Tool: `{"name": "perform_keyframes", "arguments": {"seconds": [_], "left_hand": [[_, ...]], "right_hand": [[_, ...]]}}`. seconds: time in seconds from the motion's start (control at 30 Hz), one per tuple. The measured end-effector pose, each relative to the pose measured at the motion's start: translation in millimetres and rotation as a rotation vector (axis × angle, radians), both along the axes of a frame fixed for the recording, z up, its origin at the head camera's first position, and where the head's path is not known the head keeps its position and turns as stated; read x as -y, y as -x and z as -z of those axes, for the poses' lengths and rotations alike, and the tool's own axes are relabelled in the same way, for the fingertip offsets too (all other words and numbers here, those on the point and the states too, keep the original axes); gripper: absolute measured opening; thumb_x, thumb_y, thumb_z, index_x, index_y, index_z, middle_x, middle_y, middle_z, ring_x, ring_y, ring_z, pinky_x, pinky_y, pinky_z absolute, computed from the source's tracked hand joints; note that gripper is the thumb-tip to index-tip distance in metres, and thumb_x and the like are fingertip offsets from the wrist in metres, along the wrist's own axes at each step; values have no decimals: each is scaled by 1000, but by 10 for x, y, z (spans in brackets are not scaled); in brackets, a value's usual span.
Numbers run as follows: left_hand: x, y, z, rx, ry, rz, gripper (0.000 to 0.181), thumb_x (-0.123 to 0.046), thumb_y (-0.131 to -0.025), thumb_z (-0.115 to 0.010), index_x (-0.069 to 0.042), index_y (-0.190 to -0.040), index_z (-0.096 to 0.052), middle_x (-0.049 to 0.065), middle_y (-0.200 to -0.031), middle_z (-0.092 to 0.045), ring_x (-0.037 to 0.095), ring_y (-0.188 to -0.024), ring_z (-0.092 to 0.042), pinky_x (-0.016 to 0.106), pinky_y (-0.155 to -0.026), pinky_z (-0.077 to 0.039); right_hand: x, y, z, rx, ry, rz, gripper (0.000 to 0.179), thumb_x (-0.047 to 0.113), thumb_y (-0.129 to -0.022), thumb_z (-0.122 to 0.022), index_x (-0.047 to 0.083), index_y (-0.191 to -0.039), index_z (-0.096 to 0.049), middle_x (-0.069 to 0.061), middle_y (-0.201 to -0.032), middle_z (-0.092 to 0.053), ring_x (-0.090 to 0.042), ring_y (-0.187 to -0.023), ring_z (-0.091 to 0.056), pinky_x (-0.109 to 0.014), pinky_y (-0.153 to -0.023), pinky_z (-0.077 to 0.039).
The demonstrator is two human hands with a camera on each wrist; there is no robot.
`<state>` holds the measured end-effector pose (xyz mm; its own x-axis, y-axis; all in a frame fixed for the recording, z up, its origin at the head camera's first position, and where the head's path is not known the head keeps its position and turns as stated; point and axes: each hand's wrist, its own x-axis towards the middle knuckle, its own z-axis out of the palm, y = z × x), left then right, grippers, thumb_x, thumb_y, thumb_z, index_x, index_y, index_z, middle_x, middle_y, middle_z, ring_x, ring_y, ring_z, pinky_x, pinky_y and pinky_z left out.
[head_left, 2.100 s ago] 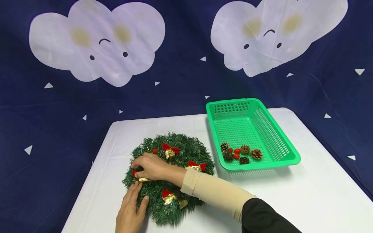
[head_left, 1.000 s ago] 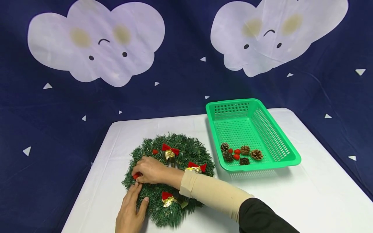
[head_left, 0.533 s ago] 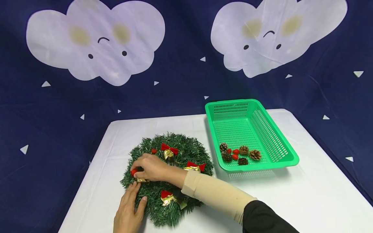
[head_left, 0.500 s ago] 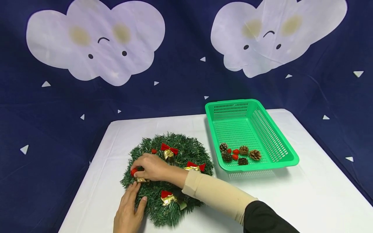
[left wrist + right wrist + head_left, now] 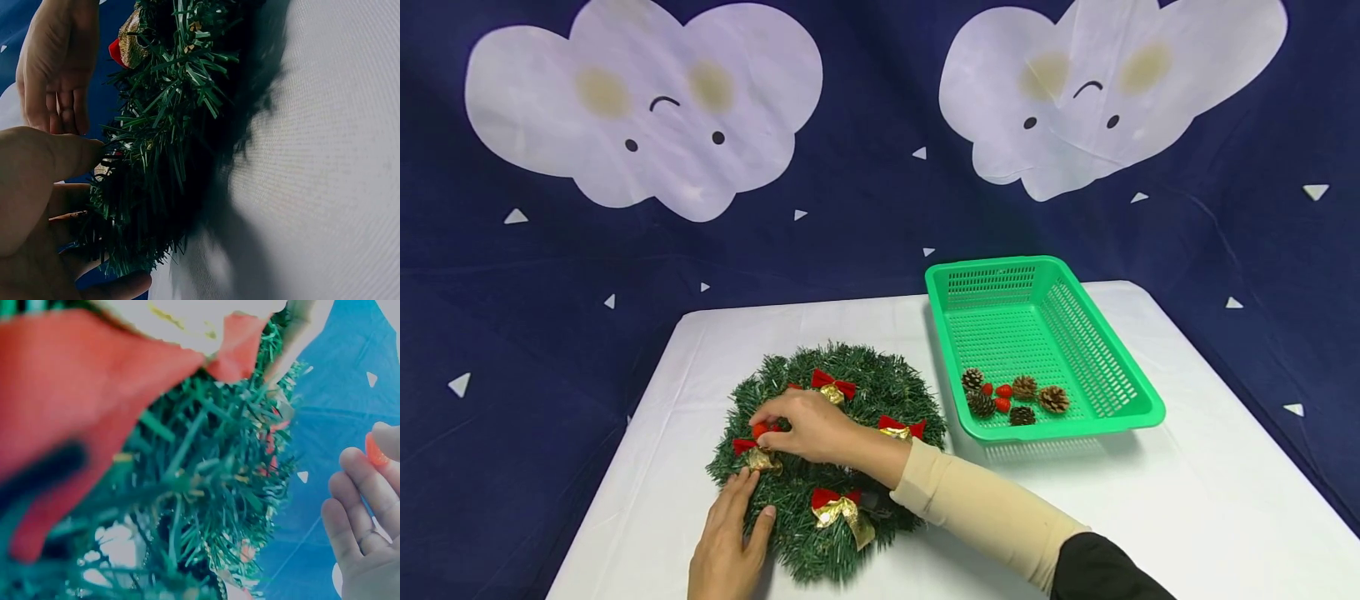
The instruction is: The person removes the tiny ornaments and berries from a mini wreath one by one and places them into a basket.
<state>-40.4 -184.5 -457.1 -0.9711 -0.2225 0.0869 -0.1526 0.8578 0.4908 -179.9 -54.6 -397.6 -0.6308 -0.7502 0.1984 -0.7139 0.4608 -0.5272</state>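
A round green wreath [image 5: 887, 379] of artificial needles lies on the white table. Between thumb and fingertips, my right hand [image 5: 812, 427] pinches a small red strawberry [image 5: 375, 450], held over the wreath's left part; in the right wrist view it appears apart from the needles. Just below that hand is a red and gold bow [image 5: 762, 460] fastened on the wreath. Fingers extended, my left hand [image 5: 727, 537] rests against the wreath's near left edge. In the left wrist view, its thumb [image 5: 75, 153] lies on the needles.
More bows sit round the wreath, including a near bow [image 5: 837, 508], a right bow [image 5: 902, 427] and a far bow [image 5: 832, 385]. To the right stands a green basket [image 5: 1097, 333] with several pine cones [image 5: 1054, 399] and small red strawberries [image 5: 1003, 405].
My right hand has shifted right and slightly up with the strawberry, uncovering the left bow. The left hand stays at the wreath's edge.
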Motion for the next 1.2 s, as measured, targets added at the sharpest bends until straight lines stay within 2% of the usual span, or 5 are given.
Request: {"name": "perform_keyframes", "arguments": {"seconds": [0.13, 0.27, 0.4, 0.93, 1.2], "left_hand": [[2, 9, 2, 10, -7, -3, 55, -31, -94, -58, -9, -142, -44, 13, -147, -41, 38, -137, -33, 62, -95, -42], [7, 16, -12, 25, -11, -8, 56, -31, -94, -58, -9, -142, -43, 12, -148, -40, 37, -138, -32, 61, -95, -42], [11, 13, -27, 35, -16, -9, 56, -32, -94, -57, -10, -143, -43, 12, -148, -40, 36, -139, -32, 61, -97, -41], [19, 2, -9, -19, -6, 13, 54, -32, -94, -58, -9, -141, -45, 13, -147, -42, 37, -137, -34, 62, -97, -41], [22, 5, -11, 16, -13, 11, 54, -33, -95, -56, -10, -142, -43, 13, -148, -40, 36, -138, -33, 62, -98, -40]], "right_hand": [[-91, 5, -28, 55, 27, 39, 28, 33, -91, -63, 25, -117, -65, 9, -110, -69, -6, -110, -62, -33, -114, -35], [-198, 19, -38, 130, 75, 87, 29, 35, -90, -62, 27, -118, -64, 7, -111, -67, -8, -107, -62, -26, -96, -50], [-296, 49, -29, 177, 148, 105, 29, 34, -90, -63, 25, -117, -65, 5, -110, -67, -12, -102, -63, -18, -81, -52], [-684, 75, -100, 238, 321, 196, 25, 27, -87, -69, 20, -111, -69, 4, -99, -71, -7, -84, -63, -19, -68, -50], [-997, 92, -119, 213, 397, 248, 24, 25, -86, -69, 22, -110, -69, 3, -101, -71, -12, -94, -66, -26, -78, -53]]}}
